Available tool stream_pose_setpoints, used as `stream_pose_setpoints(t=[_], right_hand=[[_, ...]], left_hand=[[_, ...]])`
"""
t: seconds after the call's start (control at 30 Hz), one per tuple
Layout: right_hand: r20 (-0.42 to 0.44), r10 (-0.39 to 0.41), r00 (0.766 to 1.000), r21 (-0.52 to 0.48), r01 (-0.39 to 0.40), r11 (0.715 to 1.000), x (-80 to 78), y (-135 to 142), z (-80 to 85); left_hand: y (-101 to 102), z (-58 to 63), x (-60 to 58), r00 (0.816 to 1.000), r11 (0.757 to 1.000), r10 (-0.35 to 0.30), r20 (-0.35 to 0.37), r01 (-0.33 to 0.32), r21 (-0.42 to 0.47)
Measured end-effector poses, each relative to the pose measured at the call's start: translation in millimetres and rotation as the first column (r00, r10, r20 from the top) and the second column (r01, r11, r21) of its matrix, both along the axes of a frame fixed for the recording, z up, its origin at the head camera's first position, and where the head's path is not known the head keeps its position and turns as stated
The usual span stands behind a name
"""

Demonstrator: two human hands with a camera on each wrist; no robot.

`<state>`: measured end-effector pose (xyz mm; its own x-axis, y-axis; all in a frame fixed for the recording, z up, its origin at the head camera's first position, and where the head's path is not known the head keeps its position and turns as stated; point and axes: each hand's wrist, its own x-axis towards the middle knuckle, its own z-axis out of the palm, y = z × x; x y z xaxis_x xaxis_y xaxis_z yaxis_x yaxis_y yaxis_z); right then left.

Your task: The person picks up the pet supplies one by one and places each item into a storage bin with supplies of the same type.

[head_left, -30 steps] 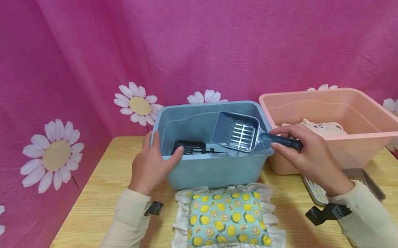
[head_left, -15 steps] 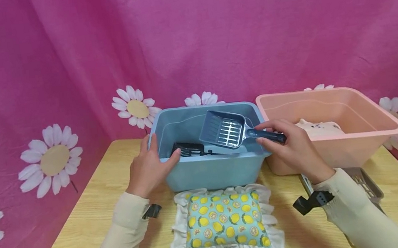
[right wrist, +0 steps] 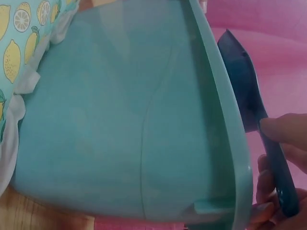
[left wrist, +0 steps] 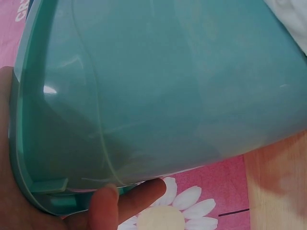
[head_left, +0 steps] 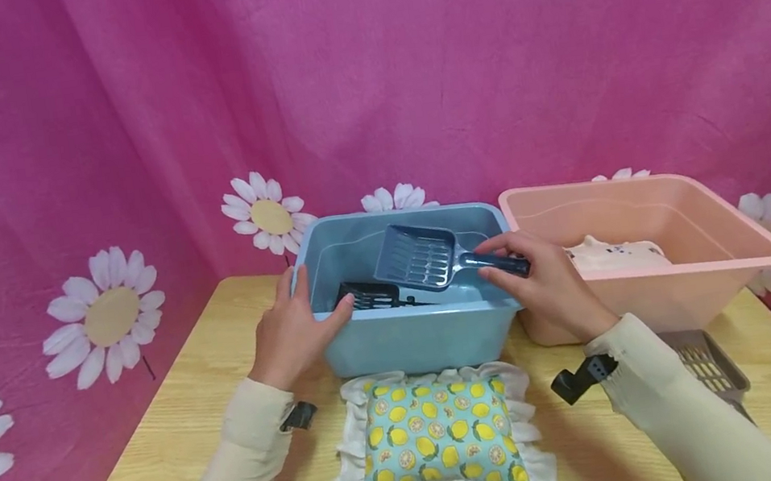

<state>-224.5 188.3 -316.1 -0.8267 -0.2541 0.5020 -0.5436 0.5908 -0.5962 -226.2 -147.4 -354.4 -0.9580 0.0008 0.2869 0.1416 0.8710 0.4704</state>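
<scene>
My right hand (head_left: 548,284) pinches the handle of a dark blue slotted litter scoop (head_left: 420,259), whose head hangs over the opening of a light blue bin (head_left: 421,341). In the right wrist view, the thumb lies along the scoop's handle (right wrist: 278,172), just beyond the bin's rim. My left hand (head_left: 295,333) grips the bin's front left corner. Its fingertips (left wrist: 151,194) curl beneath the rim in the left wrist view. Inside the bin lies a black slotted scoop (head_left: 374,295), its handle partly hidden by the front wall.
A pink bin (head_left: 644,312) stands right of the blue one, with a white soft-looking thing (head_left: 614,256) in it. A lemon-print frilled cushion (head_left: 440,436) lies in front. A brown slotted scoop (head_left: 712,364) lies at the right, partly behind my sleeve. Pink cloth hangs behind.
My right hand has carried the dark blue scoop leftward, from above the bin's right front rim to further over its opening. The left hand stays at the corner.
</scene>
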Motion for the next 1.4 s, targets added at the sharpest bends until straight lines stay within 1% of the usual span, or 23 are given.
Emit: stream_pose_setpoints(t=[0.1, 0.2, 0.3, 0.43, 0.63, 0.73, 0.87, 0.97, 1.13, 1.4], right_hand=[[-0.01, -0.002, 1.0, 0.008, 0.002, 1.0, -4.3, -2.3, 0.5], [-0.013, 0.016, 1.0, 0.008, -0.016, 1.0, -8.7, -4.1, 0.1], [0.012, 0.045, 0.999, 0.006, -0.045, 0.999, -13.8, -6.2, -0.9], [0.043, 0.055, 0.998, 0.016, -0.055, 0.998, -20.3, -8.1, -0.7], [0.0, 0.081, 0.997, 0.027, -0.081, 0.996, -30.1, -11.6, 1.2], [0.003, 0.098, 0.995, 0.041, -0.098, 0.994, -34.2, -14.7, 1.8], [0.024, 0.127, 0.992, 0.061, -0.128, 0.99, -38.4, -20.5, 1.6], [0.035, 0.141, 0.989, 0.066, -0.143, 0.987, -41.8, -24.6, 1.0], [0.025, 0.149, 0.989, 0.068, -0.15, 0.986, -46.2, -29.4, -0.2], [0.013, 0.179, 0.984, 0.09, -0.18, 0.98, -50.6, -35.3, -1.9]], left_hand=[[1.5, 0.3, -0.5, 1.0, 1.0, -0.001, 0.005, 0.001, 0.0], [2.3, -0.4, 0.1, 1.0, 1.0, -0.004, 0.011, 0.004, 0.003], [1.7, -1.6, 0.6, 1.0, 1.0, -0.001, 0.004, 0.001, -0.005], [1.8, -0.9, -1.2, 1.0, 1.0, -0.001, -0.007, 0.0, -0.005], [4.9, 2.3, -3.3, 1.0, 1.0, -0.002, -0.003, 0.002, -0.007], [4.3, 2.6, -3.0, 1.0, 1.0, -0.001, -0.003, 0.001, -0.007], [1.6, 0.9, -1.5, 1.0, 1.0, 0.005, 0.01, -0.005, -0.013], [0.4, 0.5, -0.1, 1.0, 1.0, 0.01, 0.004, -0.01, -0.02], [0.4, 1.3, 0.2, 1.0, 1.0, 0.004, -0.014, -0.004, -0.027], [0.9, 2.4, 1.9, 1.0, 0.999, 0.008, 0.016, -0.007, -0.037]])
